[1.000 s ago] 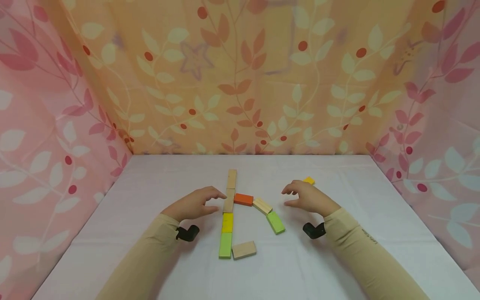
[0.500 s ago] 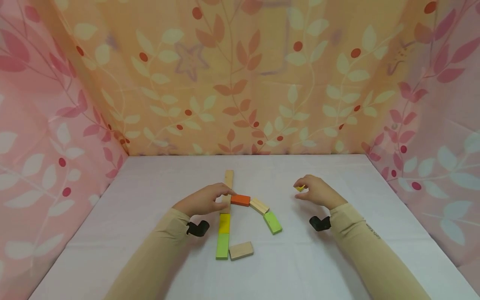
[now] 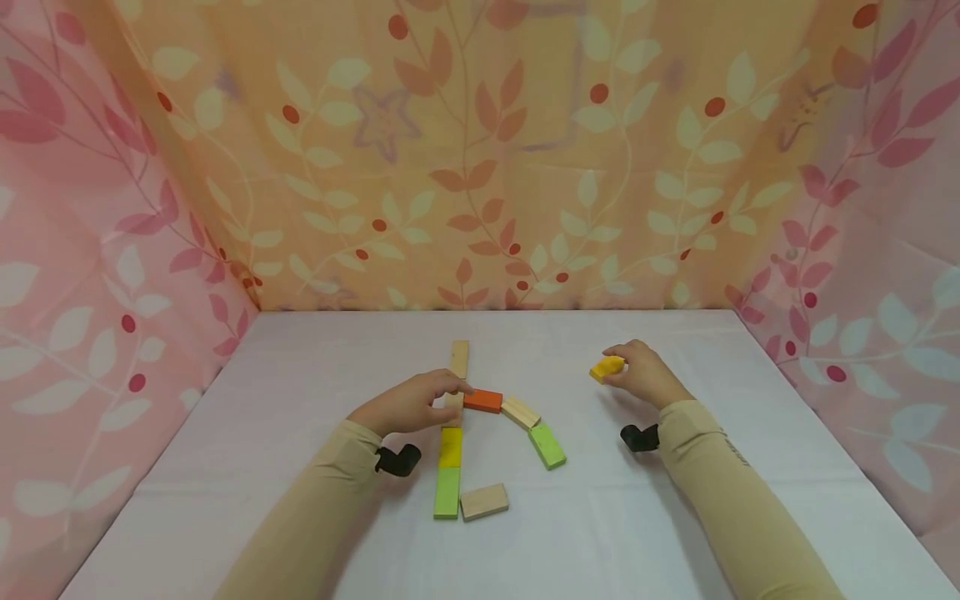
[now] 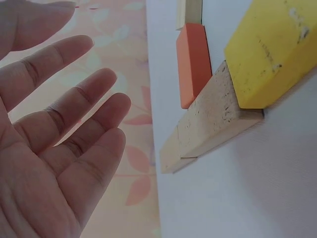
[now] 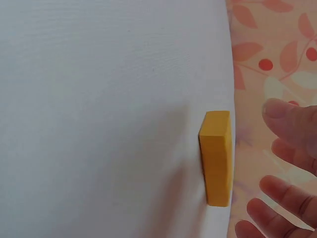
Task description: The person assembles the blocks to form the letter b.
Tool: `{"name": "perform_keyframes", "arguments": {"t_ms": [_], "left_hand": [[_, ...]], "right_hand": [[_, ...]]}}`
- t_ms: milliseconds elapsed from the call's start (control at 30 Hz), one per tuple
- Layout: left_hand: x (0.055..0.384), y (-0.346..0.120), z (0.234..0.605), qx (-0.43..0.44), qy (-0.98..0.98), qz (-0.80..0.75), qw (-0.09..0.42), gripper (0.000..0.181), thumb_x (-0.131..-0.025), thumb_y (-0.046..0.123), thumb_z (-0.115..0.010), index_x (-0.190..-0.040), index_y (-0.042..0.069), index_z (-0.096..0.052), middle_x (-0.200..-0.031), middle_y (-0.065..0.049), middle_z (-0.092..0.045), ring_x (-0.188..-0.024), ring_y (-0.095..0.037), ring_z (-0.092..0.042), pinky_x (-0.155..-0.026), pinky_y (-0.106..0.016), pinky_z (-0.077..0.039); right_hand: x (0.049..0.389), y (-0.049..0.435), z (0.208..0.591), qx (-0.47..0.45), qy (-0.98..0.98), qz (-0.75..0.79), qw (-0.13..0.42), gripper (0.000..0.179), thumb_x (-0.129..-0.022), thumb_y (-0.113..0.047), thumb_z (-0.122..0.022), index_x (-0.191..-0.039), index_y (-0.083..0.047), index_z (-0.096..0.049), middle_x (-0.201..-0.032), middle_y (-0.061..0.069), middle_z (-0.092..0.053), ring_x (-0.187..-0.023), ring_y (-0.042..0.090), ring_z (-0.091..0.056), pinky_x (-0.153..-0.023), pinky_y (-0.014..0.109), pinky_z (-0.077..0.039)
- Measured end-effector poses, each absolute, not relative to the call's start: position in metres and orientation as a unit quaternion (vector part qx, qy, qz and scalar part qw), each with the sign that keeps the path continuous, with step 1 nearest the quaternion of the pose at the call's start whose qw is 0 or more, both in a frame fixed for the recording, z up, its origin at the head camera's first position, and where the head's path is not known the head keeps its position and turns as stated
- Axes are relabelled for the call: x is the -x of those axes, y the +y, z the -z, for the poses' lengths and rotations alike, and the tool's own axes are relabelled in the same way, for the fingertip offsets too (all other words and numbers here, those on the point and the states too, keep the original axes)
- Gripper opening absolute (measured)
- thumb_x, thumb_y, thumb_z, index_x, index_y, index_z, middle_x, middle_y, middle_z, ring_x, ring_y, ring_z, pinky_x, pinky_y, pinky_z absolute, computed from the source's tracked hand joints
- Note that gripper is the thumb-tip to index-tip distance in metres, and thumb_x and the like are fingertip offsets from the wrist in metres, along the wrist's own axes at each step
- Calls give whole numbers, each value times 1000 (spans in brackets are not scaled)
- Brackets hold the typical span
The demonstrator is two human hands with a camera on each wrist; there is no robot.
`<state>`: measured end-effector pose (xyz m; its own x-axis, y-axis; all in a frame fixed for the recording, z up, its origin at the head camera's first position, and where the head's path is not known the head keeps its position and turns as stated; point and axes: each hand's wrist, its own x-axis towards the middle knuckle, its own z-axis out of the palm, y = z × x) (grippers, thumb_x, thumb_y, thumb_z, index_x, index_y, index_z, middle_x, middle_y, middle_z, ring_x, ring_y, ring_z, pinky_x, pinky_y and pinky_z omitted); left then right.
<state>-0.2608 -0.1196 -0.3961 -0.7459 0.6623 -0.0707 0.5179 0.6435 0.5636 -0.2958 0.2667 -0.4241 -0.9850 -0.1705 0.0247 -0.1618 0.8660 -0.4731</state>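
My left hand hovers, fingers loosely spread, over the row of blocks; in the left wrist view, the open palm touches none of them. Beneath it in the head view is a plain wooden block, partly hidden, its end meeting an orange block. A yellow block and a green block continue the row toward me. Over at the right, my right hand is by another yellow block. The right wrist view has this yellow block lying on the table, apart from the fingers.
Another plain block forms the row's far end. From the orange block, a pale block and a green block curve toward me. A loose wooden block lies near the front. Patterned cloth encloses the white table.
My left hand has shifted right, over the row. My right hand has moved right and away from me, reaching over the single yellow block and then drawing to its right side.
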Motion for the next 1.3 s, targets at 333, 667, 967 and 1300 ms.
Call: {"name": "perform_keyframes", "arguments": {"t_ms": [333,667,967,1300], "left_hand": [[261,-123,400,-312,899,-270,147,39,-88,29,-60,-125,20,-56,-129,4,-48,-118,-18,-43,-96,-42,-40],[259,-129,400,-294,902,-282,145,40,-87,26,-62,-126,22,-56,-127,7,-49,-118,-15,-43,-97,-43,-39],[256,-132,398,-300,900,-285,140,40,-87,21,-63,-125,19,-55,-127,3,-49,-117,-22,-46,-97,-44,-38],[253,-135,397,-305,904,-272,128,40,-86,22,-64,-124,18,-56,-124,3,-51,-115,-17,-46,-97,-41,-39]], "right_hand": [[306,270,442,52,965,255,10,68,-76,-25,-73,-130,5,-44,-118,29,-46,-104,38,-44,-96,52,-33],[309,270,453,10,958,285,26,78,-76,-27,-72,-135,8,-34,-123,33,-37,-110,41,-40,-101,51,-29],[309,268,450,-1,961,274,37,73,-78,-23,-70,-134,10,-34,-122,33,-40,-110,41,-41,-100,51,-29],[312,263,448,-5,968,246,47,71,-77,-28,-70,-128,12,-41,-115,31,-43,-100,38,-44,-94,49,-36]]}}
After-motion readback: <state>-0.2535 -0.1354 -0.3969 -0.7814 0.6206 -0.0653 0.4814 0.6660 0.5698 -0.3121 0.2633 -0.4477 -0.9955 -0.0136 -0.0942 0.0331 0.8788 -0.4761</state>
